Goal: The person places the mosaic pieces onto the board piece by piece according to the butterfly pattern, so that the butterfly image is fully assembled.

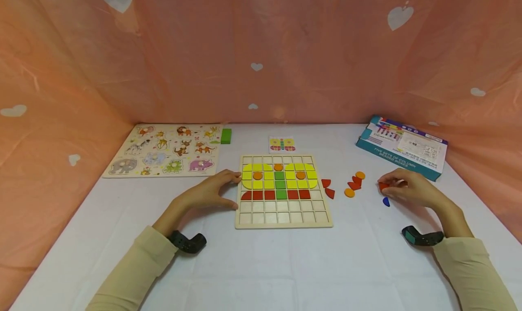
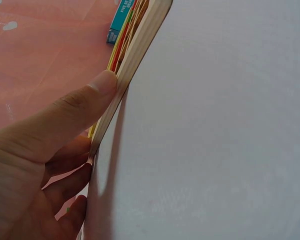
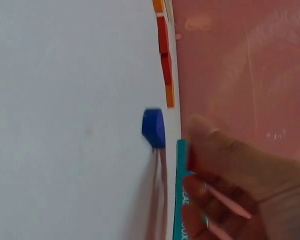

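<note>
A wooden grid board [image 1: 265, 223] lies flat in the middle of the table, bearing yellow, green, red and orange pieces. My left hand [image 1: 205, 193] touches its left edge with the tips of thumb and fingers, which are spread apart along the side. Over on the right, my right hand [image 1: 416, 188] pinches a red piece [image 3: 191, 159] between thumb and fingers. Just below that hand is a blue rounded piece [image 1: 386, 202]. Between board and right hand lie loose red quarter-round pieces [image 1: 329, 193] and orange discs [image 1: 349, 193].
A small pattern card [image 1: 282, 144] stands behind the board. At the back left lie an animal puzzle board [image 1: 138, 166] and a green block [image 1: 226, 136]. A teal box [image 1: 401, 145] sits at the back right, near the right hand. Pink cloth hangs behind.
</note>
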The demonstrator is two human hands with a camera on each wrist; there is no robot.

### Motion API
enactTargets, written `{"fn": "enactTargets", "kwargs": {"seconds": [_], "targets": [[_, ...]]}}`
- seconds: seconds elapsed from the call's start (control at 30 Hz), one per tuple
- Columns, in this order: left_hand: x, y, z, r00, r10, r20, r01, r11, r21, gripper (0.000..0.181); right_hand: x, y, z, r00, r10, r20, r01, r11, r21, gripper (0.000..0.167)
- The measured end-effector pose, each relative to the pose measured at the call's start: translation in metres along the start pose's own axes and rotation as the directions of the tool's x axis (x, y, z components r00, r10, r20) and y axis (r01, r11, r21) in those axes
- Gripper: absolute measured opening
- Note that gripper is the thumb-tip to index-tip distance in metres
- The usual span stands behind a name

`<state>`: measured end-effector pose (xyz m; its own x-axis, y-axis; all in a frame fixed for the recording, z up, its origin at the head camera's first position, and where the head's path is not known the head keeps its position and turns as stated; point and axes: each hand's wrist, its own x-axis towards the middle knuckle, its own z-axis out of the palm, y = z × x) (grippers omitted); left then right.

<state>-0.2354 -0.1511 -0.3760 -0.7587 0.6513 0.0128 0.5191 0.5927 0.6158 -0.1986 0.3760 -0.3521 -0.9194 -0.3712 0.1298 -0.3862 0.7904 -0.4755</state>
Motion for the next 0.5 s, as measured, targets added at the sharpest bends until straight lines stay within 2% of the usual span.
{"fn": "enactTargets", "kwargs": {"seconds": [0.1, 0.23, 0.33, 0.5], "targets": [[0.0, 0.0, 0.0, 1.0, -0.006, 0.0, 0.006, 1.0, -0.005, 0.072, 0.006, -0.01, 0.001, 0.997, -0.058, -0.058, 0.057, 0.998, -0.015, 0.025], [0.0, 0.0, 0.001, 1.0, -0.008, 0.001, 0.008, 1.0, -0.011, 0.072, 0.018, -0.027, 0.006, 0.979, -0.178, -0.104, 0.179, 0.984, 0.002, 0.027], [0.0, 0.0, 0.0, 1.0, 0.0, 0.001, 0.0, 1.0, -0.011, 0.072, 0.029, -0.045, 0.013, 0.971, -0.227, -0.077, 0.232, 0.971, 0.06, 0.028], [0.0, -0.001, 0.0, 1.0, 0.002, 0.001, -0.002, 1.0, -0.009, 0.072, 0.043, -0.074, 0.029, 0.969, -0.244, 0.027, 0.236, 0.956, 0.175, 0.027]]}}
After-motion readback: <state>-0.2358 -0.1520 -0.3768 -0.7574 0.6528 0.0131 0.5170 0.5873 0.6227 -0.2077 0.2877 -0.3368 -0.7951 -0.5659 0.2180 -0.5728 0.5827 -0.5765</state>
